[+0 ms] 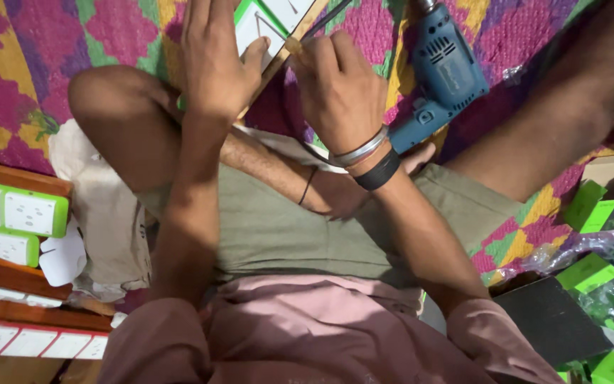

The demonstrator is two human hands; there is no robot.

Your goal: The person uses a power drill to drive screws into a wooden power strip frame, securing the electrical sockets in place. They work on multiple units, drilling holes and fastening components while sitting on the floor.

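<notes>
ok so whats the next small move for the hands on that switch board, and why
Probably keep the left hand pressing the switch board flat while the right hand seats the thin tool it pinches at the board's wooden edge. The tool tip's contact is hidden, so steadying first seems safest. The blue drill lies unused beside it.

A blue power drill (440, 71) lies on the patterned pink and purple mat (58, 43) at about one o'clock. Green-edged white switch plates (14, 211) sit stacked on wooden boards at nine o'clock. Green cartons (595, 274) and clear plastic wrap (577, 245) crowd four o'clock, just beside a black sheet (552, 320).
</notes>
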